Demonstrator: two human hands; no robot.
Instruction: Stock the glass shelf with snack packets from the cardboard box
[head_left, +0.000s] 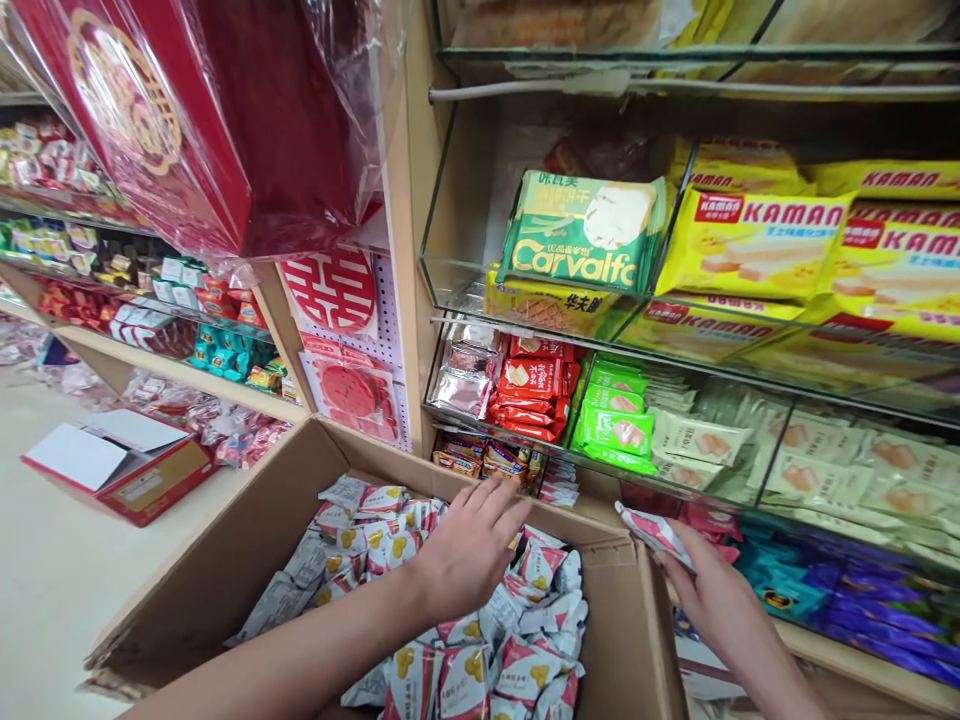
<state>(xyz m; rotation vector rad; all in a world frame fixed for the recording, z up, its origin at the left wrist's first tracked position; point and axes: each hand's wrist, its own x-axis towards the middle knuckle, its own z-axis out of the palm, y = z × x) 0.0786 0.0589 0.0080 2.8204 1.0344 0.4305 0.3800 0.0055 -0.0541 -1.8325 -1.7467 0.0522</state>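
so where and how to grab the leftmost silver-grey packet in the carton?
Probably pinch the silver-grey packet mid-length across its long sides, coming from above: it looks longer than wide, its middle is uncovered, and the carton is open on top.

On the left floor [45, 585] sat a red box [166, 480]. The near carton [217, 555] held packets [465, 680]. The right shelf [484, 175] held yellow packs [750, 250], green packs [577, 225] topping those at left.
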